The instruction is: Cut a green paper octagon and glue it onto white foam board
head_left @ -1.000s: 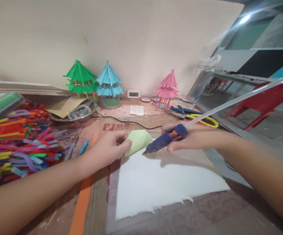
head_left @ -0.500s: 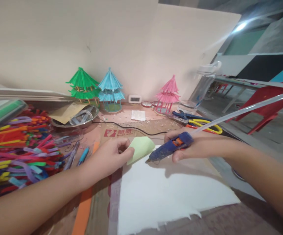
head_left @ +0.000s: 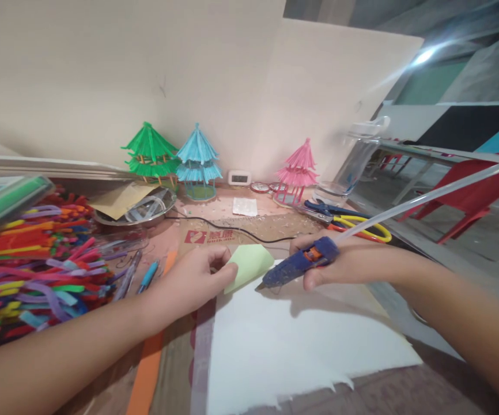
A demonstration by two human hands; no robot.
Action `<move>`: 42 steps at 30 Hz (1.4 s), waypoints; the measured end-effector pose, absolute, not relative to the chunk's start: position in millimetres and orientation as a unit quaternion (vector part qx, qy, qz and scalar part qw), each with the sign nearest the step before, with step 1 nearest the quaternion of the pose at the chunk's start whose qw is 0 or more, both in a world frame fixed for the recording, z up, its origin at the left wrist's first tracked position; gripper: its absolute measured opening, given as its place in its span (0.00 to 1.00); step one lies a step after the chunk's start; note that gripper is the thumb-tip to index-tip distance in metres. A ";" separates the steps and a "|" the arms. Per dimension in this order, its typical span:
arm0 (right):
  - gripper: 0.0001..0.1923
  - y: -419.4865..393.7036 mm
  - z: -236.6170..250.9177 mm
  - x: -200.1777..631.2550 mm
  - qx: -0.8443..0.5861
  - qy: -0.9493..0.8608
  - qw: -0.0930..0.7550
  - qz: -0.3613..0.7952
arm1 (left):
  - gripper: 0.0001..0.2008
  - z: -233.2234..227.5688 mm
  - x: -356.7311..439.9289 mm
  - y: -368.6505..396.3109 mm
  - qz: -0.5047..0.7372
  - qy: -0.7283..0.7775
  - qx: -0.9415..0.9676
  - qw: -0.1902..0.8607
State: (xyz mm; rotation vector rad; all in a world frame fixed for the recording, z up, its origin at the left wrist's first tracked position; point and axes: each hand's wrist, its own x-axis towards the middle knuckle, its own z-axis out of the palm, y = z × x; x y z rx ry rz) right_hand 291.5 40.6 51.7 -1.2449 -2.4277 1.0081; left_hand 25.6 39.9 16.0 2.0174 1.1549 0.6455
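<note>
My left hand (head_left: 206, 271) pinches the left edge of a pale green piece of paper (head_left: 252, 263), thumb on top. In my right hand (head_left: 331, 262) is a blue hot glue gun (head_left: 300, 262), its nozzle pointing left and down beside the green paper's lower edge. A long clear glue stick (head_left: 409, 202) runs out of the gun's back toward the upper right. Below both hands lies a white sheet (head_left: 310, 346) with a ragged front edge. Whether the nozzle touches the paper I cannot tell.
Colourful pipe cleaners (head_left: 29, 271) are heaped at the left, near a metal bowl (head_left: 169, 208) and a blue pen (head_left: 148, 276). Green (head_left: 151, 150), blue (head_left: 197, 161) and pink (head_left: 297, 170) model pavilions stand along the wall. Yellow-handled pliers (head_left: 357, 225) and a clear bottle (head_left: 353, 155) are at right.
The view has tilted slightly, so the scene sits a little lower. Both hands, the green paper and the glue gun keep nearly the same positions.
</note>
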 end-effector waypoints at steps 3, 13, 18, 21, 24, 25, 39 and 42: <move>0.15 40.1 53.0 289.5 -0.450 -0.815 0.098 0.351 | 0.11 16.5 25.8 39.8 0.249 0.441 0.782 0.364; 0.14 39.3 56.4 288.4 -0.444 -0.793 0.069 0.412 | 0.12 13.9 24.7 40.9 0.244 0.456 0.786 0.339; 0.17 43.8 55.5 295.7 -0.396 -0.807 0.096 0.427 | 0.12 14.1 25.5 41.8 0.246 0.462 0.786 0.330; 0.18 46.4 54.2 301.6 -0.388 -0.804 0.106 0.438 | 0.13 14.8 26.8 42.2 0.243 0.465 0.790 0.318; 0.16 46.1 54.6 302.1 -0.401 -0.807 0.088 0.425 | 0.12 14.1 27.1 42.7 0.245 0.458 0.791 0.322; 0.15 45.4 55.1 301.1 -0.407 -0.808 0.085 0.417 | 0.12 13.7 27.0 42.8 0.247 0.455 0.791 0.325; 0.18 36.4 55.6 284.8 -0.470 -0.788 0.090 0.387 | 0.11 16.1 27.8 41.0 0.257 0.437 0.797 0.328; 0.17 35.7 55.2 282.8 -0.483 -0.801 0.097 0.339 | 0.11 16.8 28.5 41.0 0.259 0.432 0.797 0.334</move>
